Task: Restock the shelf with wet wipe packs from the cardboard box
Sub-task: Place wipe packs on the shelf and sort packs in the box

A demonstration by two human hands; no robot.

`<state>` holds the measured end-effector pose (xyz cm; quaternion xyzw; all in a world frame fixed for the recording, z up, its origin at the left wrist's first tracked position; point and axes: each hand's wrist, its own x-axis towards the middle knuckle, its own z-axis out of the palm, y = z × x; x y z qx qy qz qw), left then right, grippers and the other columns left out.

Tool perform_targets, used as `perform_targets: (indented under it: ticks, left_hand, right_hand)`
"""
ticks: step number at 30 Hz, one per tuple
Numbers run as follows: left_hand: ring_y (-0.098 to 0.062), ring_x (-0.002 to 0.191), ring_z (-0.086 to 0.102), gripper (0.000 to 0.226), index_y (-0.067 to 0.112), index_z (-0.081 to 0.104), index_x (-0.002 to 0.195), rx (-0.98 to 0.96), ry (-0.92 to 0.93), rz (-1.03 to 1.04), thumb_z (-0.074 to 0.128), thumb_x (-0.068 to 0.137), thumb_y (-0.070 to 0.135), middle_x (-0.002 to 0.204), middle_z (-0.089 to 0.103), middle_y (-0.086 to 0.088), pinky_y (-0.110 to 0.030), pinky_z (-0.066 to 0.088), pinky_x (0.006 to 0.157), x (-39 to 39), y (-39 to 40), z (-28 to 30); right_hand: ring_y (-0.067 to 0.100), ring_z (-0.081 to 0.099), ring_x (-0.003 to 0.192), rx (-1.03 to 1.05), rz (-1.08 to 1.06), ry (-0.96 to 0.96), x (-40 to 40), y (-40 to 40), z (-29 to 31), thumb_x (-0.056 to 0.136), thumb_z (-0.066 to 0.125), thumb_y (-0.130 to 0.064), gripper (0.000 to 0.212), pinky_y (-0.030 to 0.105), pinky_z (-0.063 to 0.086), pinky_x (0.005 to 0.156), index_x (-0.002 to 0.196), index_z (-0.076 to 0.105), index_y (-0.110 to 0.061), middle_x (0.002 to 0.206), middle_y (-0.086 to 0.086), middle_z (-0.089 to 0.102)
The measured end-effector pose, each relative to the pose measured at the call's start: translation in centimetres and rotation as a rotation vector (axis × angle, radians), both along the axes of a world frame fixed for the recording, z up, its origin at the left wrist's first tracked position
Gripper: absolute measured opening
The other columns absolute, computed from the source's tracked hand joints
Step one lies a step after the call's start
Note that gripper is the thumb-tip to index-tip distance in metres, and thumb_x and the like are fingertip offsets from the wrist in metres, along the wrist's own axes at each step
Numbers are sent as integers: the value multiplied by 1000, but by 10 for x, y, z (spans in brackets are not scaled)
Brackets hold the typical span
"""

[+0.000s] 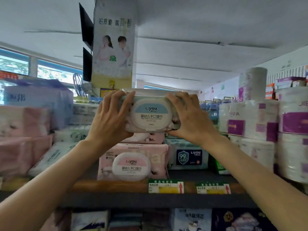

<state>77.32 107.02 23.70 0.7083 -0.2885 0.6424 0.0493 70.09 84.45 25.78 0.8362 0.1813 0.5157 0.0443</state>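
Blue-lidded pack: held up at centre frame, lid facing us, label upright, above the pink stack on the shelf. That's the wipes pack (150, 114).
Left hand: the left hand (110, 117) clamps the pack's left end, fingers (116, 99) curled over the top edge, thumb underneath.
Right hand: the right hand (190, 115) mirrors it on the right end, wrapped round and gripping, so both hands are closed on the one pack.
Landing spot: a pink pack (133, 161) stands at lower centre of the shelf (110, 186), with another pink one (146, 138) just on top of it; the carried pack hangs right above that, touching or not, I can't tell.
How to do it well: I'd say keep it level, lower it square onto the stack, lid forward to match the one below, edges lined up.
Watch out: the soft stack could lean; the navy-label pack (188, 157) sits just beside on the right, so slide fingers out sideways, gently.
Box: the cardboard box isn't in view.
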Motion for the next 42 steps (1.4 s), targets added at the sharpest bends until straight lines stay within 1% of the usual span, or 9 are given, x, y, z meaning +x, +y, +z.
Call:
perform_targets:
  ticks: [3,9,15,20,27,32,34,37,42]
  left_hand:
    - [-33,115,30,92,11,34,132,-12,20,-8,73,57,45,124,29,-10,-54,45,90,5,7,0]
    - [-32,116,30,92,12,33,134,20,-9,-115,71,60,51,124,30,-9,-53,45,90,7,-26,3]
    - [-28,114,31,89,11,33,134,98,27,-264,46,63,63,123,32,-9,-46,47,91,-9,-107,-18]
    - [-26,105,35,119,9,34,132,160,91,-185,80,33,57,115,35,-10,-39,53,80,-15,-146,-39]
    - [-27,103,36,120,10,37,130,123,101,-115,83,28,55,112,37,-12,-40,54,79,-25,-164,-37]
    - [-30,99,39,116,12,33,131,116,301,-30,81,35,56,111,39,-14,-43,52,73,-34,-171,-50]
    - [-34,105,43,122,12,17,137,184,420,81,79,42,59,119,41,-17,-48,47,81,-39,-166,-58]
    - [-36,125,29,117,20,-11,144,339,559,222,71,67,53,138,21,-17,-55,27,103,-41,-157,-64]
    - [-34,133,24,102,23,5,147,585,618,311,65,72,59,146,20,-12,-52,23,108,-35,-157,-41]
  right_hand:
    - [23,28,119,-3,-38,26,11,9,2,59,81,-49,97,39,57,61,130,18,-30,132,6,38]
    - [27,34,121,30,-174,59,-3,-17,5,60,80,-49,101,35,51,71,141,28,-18,134,11,34]
    - [22,31,125,100,-363,167,-46,-85,-9,58,83,-43,99,35,49,73,139,33,-19,139,5,28]
    - [19,25,124,48,-461,245,-63,-113,-22,62,81,-37,93,28,40,71,139,31,-19,137,4,25]
    - [20,29,122,44,-451,223,-61,-127,-22,63,80,-41,90,32,48,72,137,34,-17,135,5,29]
    - [24,39,112,-70,-414,201,-59,-134,-20,55,84,-39,91,38,49,74,131,40,-17,128,9,38]
    - [26,47,106,-162,-392,224,-50,-131,-29,51,84,-43,92,40,47,81,129,41,-18,124,10,44]
    - [24,44,114,-153,-382,303,-36,-125,-49,59,78,-49,90,37,38,97,133,39,-17,128,7,40]
    - [23,41,116,-155,-414,392,-23,-133,-80,64,70,-57,87,33,36,96,131,27,-22,128,5,35]
